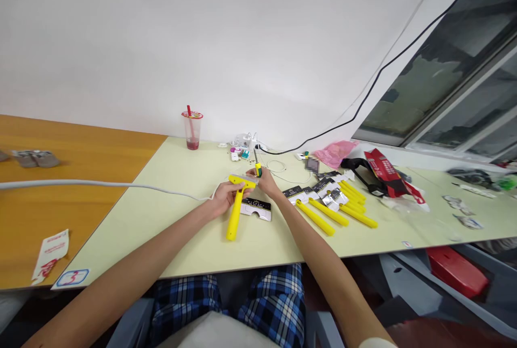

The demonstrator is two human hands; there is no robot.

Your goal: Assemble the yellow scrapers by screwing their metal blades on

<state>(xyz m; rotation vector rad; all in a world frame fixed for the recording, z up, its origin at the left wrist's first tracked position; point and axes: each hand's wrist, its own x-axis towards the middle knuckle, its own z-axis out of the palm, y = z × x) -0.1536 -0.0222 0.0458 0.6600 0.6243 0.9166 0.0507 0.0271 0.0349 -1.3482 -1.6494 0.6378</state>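
My left hand (224, 196) grips a yellow scraper (236, 209) near its head, the long handle pointing down toward me over the pale table (169, 213). My right hand (264, 181) holds a small screwdriver (257, 167) with a yellow and green handle, upright, its tip at the scraper's head. A black and white package card (257, 208) lies on the table just under both hands.
Several more yellow scrapers (337, 209) with blade packs lie to the right. A plastic cup with a red straw (192, 130) stands at the back. A grey cable (92, 183) crosses from the left. A pink bag (335, 152) and a red packet (388, 171) lie further right.
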